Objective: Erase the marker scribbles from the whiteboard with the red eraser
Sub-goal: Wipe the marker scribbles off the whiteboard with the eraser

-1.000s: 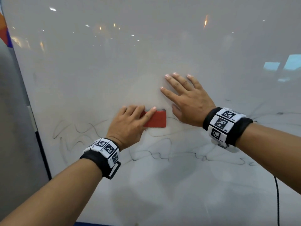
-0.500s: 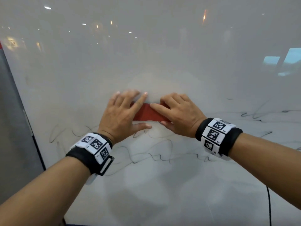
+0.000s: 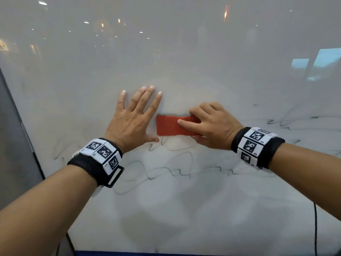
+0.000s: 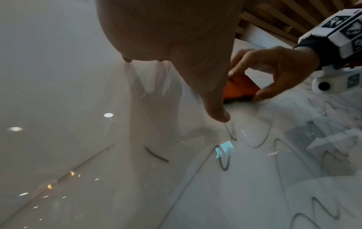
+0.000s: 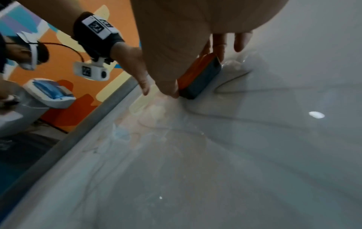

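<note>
While flat, hands apparently apart.

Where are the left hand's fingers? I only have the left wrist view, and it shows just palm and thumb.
Observer: The head view shows the left hand flat on the whiteboard with its fingers spread, just to the left of the red eraser.
Operator: Is the eraser's wiping side down?
Observer: Yes. The right wrist view shows its dark pad lying against the board, with the right hand gripping its edges.
Operator: Any marks beyond the right hand?
Observer: The head view shows scribbles out past the right wrist, and more below both hands.
</note>
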`<act>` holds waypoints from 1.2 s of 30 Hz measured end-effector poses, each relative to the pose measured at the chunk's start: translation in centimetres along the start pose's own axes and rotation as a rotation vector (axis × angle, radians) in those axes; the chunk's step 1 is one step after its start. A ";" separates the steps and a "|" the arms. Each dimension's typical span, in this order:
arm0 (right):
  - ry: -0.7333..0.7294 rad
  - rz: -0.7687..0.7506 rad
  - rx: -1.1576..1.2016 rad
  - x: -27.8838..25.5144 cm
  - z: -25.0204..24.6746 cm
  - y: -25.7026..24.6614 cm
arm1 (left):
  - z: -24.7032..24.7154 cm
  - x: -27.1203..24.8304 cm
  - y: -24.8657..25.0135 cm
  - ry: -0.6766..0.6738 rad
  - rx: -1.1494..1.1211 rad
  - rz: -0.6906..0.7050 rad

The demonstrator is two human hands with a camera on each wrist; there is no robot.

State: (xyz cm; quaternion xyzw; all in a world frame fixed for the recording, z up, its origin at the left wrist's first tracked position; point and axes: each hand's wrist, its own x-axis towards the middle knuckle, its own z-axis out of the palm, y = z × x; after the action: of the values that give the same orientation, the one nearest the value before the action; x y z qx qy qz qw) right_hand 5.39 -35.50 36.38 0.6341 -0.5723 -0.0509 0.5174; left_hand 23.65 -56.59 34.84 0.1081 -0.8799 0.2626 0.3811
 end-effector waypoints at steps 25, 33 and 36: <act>-0.026 0.105 -0.034 -4.8 -2.5 6.4 | -0.2 1.6 3.9 -0.010 0.068 0.022; -0.099 -0.007 -0.013 -9.2 0.4 3.4 | 0.0 2.0 5.0 0.005 0.049 -0.018; -0.105 -0.014 -0.040 -8.8 -1.0 5.9 | 0.0 2.0 5.4 0.009 0.051 -0.028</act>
State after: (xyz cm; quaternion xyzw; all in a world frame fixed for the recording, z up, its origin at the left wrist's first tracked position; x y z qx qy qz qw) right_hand -0.89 -26.89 36.39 0.6242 -0.5930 -0.0990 0.4989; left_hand 20.15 -52.09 34.26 0.1288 -0.8696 0.2799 0.3859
